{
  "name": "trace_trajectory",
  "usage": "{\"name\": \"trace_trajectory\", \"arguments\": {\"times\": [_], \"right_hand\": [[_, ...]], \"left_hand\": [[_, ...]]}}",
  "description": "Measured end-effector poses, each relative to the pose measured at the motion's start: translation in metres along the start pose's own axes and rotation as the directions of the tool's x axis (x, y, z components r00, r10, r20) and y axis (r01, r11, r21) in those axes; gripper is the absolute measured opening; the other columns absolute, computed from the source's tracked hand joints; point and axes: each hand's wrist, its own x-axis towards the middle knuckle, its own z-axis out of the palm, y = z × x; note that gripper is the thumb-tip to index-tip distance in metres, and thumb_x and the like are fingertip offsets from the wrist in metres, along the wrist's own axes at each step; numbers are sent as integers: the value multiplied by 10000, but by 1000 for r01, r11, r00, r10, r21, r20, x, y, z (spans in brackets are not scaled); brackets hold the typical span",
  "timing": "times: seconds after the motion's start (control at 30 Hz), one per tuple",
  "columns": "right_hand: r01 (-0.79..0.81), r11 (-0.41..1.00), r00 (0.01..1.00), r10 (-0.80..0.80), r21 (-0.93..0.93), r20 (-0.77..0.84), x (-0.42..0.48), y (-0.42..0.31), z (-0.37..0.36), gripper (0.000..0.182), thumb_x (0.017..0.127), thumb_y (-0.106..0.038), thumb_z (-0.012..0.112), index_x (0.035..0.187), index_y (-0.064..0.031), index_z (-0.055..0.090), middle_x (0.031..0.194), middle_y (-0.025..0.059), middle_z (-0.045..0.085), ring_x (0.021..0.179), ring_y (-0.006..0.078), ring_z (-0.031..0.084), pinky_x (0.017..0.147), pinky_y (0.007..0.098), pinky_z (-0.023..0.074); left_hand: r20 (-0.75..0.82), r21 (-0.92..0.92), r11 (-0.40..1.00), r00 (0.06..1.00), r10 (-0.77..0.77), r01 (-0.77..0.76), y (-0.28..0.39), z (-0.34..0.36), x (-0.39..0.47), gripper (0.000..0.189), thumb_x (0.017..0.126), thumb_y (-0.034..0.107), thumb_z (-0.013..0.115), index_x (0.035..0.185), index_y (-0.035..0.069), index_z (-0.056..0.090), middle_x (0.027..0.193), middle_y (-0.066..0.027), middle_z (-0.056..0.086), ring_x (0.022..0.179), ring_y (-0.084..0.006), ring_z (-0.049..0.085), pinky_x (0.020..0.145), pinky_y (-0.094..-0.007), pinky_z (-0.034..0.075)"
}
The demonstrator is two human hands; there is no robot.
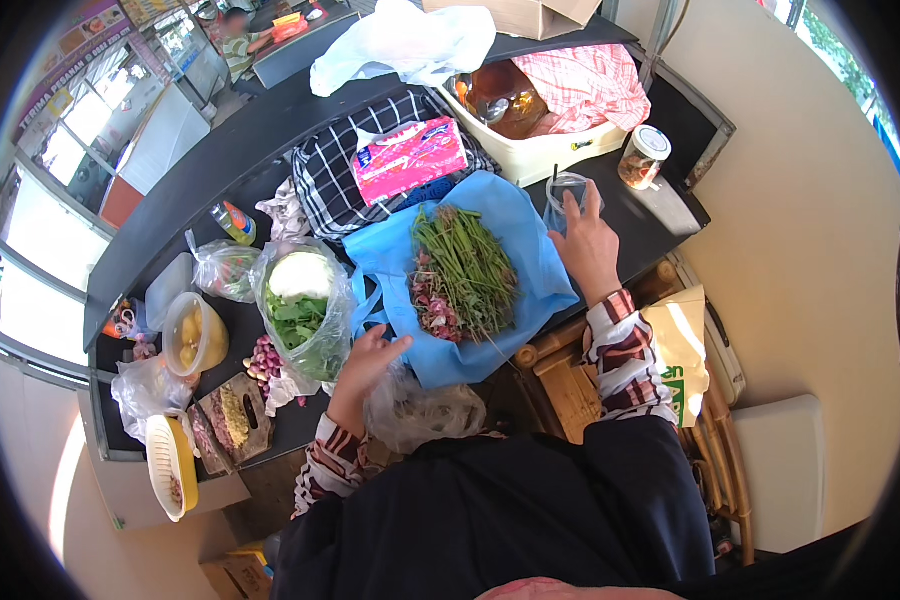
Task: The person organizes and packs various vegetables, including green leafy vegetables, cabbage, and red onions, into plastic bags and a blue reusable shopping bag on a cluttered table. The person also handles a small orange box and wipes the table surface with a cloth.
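A blue fabric bag [544,277] lies spread on the dark counter, with a bundle of green stems and leaves [469,270] and small reddish trimmings [436,307] on it. My left hand [367,367] is at the bag's near left edge beside its handles, fingers apart, holding nothing that shows. My right hand [591,244] reaches past the bag's right edge with fingers spread, over or against a clear plastic cup [568,189] with a dark straw; whether it touches the cup is unclear. Left of the bag, a clear plastic bag [330,352] holds a white round vegetable [300,275] and leafy greens [297,319].
A chopping board [259,442] with a knife and chopped food, shallots [264,366], a tub of peeled potatoes [195,334] and a yellow basket [187,469] stand left. Behind are a tissue pack [412,159], a cream bin [521,161] and a lidded jar [644,157]. A person sits far off.
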Motion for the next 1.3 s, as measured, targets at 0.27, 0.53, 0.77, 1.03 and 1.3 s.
{"name": "trace_trajectory", "arguments": {"times": [0.27,0.53,0.77,1.03,1.3], "right_hand": [[-87,995,996,88,-49,22,19,52,30,314,754,-172,677,1004,-59,523,1275,162,472,783,346,643,646,420,533],[-188,978,981,184,-90,-55,42,119,38,345,772,-161,657,1064,-36,522,1293,160,457,799,371,637,655,429,536],[-199,976,980,200,-92,3,40,116,26,396,773,-205,660,1118,-60,532,1286,167,460,810,348,646,677,416,536],[-104,994,944,106,22,-312,44,104,2,370,793,-212,652,1128,-85,557,1185,124,545,795,310,652,628,368,539],[-18,997,971,35,72,-235,159,52,69,262,789,-135,557,1003,15,572,940,184,573,865,339,602,654,398,521]], "left_hand": [[238,476,851,964,116,-220,65,-28,-52,654,637,229,808,1170,-59,562,702,-41,609,639,-93,550,598,-258,443],[361,267,948,930,68,-173,129,-71,-92,317,710,26,737,1012,-16,651,735,-10,640,636,-35,544,575,-197,422],[148,150,911,920,364,-384,165,-93,-114,106,725,-54,667,822,-14,663,758,-29,637,691,-70,554,635,-201,412],[-299,-142,757,756,582,-638,124,-104,-90,107,816,88,676,892,19,645,790,-19,608,707,-66,523,641,-188,385],[-157,308,862,872,463,-402,96,-35,-49,274,830,206,661,1029,17,659,1025,-107,650,936,-195,597,847,-292,446]]}}
